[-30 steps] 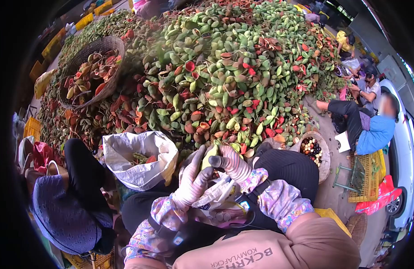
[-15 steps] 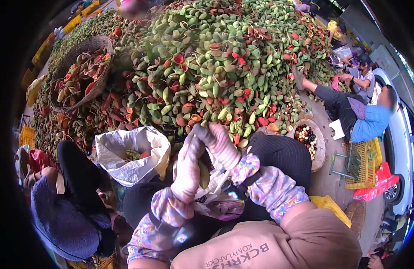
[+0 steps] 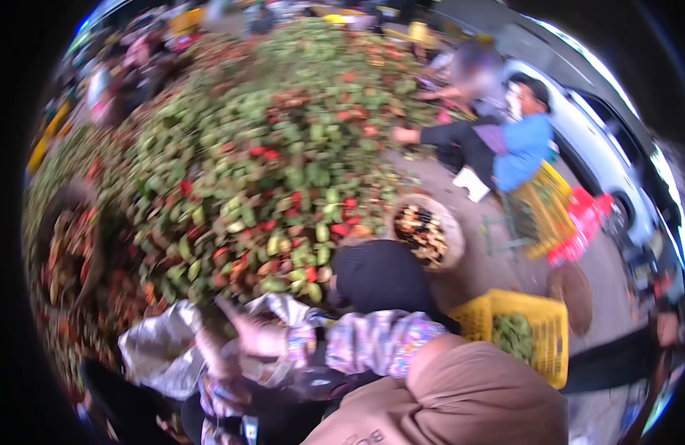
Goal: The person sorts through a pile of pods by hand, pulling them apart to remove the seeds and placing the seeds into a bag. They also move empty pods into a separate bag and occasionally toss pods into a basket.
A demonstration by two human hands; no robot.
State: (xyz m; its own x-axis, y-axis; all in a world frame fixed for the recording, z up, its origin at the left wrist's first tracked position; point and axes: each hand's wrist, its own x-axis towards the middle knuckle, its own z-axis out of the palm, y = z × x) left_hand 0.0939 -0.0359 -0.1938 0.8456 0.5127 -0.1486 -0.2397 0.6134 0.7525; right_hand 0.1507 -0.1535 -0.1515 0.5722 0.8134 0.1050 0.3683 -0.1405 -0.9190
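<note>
My left hand [image 3: 218, 354] and my right hand [image 3: 259, 335], both in pale gloves, are close together over the front of a white sack [image 3: 160, 345]. Motion smears the fingers, so what they hold, if anything, does not show. Just beyond the sack rises a broad heap of green pods [image 3: 246, 159] mixed with red, split husks. A plastic bag [image 3: 316, 382] lies on my lap below the hands.
To the right stands a round basin [image 3: 453, 248] of dark and pale seeds. Nearby are a yellow crate [image 3: 472, 322] with green pieces, another yellow crate [image 3: 539, 211], and a red bag [image 3: 580, 226]. A person in blue [image 3: 524, 148] sits near a white car [image 3: 568, 148]. A wicker basket [image 3: 97, 256] is left.
The view has swung to the right and blurred, bringing the yellow crate fully into sight. My hands have moved from beside the pods to over the white sack.
</note>
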